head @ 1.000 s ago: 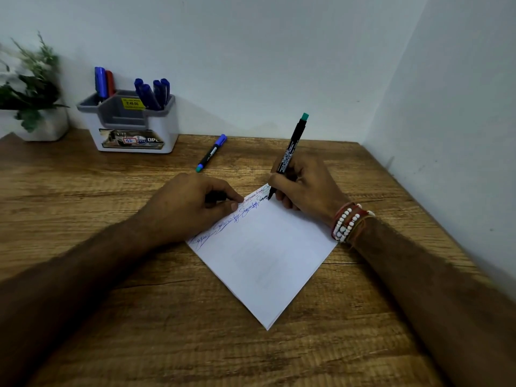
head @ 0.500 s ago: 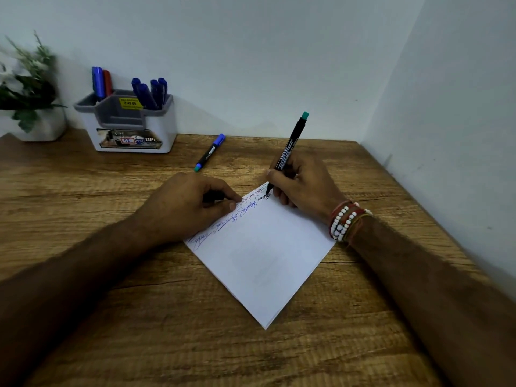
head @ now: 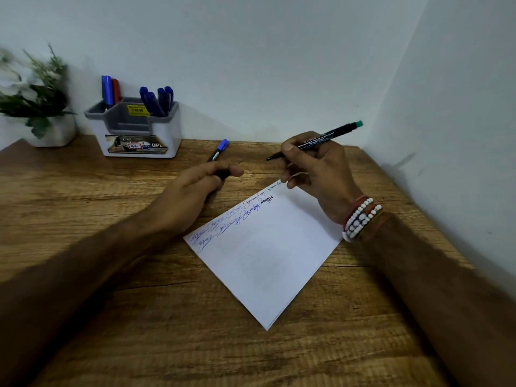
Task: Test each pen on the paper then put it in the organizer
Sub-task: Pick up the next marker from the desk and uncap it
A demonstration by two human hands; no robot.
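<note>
The right hand [head: 315, 169] grips a black pen [head: 321, 138] with a green end, now lifted clear of the paper [head: 265, 255] and swung almost level, its tip pointing towards the left hand [head: 195, 185]. A moment ago that tip was writing at the sheet's far corner. The left hand, which had been pinning the sheet's edge, has also risen, its fingers curled round a small dark piece [head: 222, 174], probably the pen's cap. The move suggests the test of this pen is over and capping comes next, before the trip to the organizer [head: 174, 135].

The paper is a smooth white sheet lying cornerwise on the table [head: 83, 205], with two lines of blue and dark scribble along its upper left edge. The table is warm brown wood-grain, matt and streaked. Beaded bracelets [head: 360, 216] in white and red circle the right wrist. A slim blue-capped pen [head: 219, 150] lies on the table just behind the left hand, seemingly still to be tested. The organizer, a boxy white-and-grey plastic caddy, stands against the back wall holding blue and red pens [head: 156, 101], near a potted plant [head: 39, 93]
</note>
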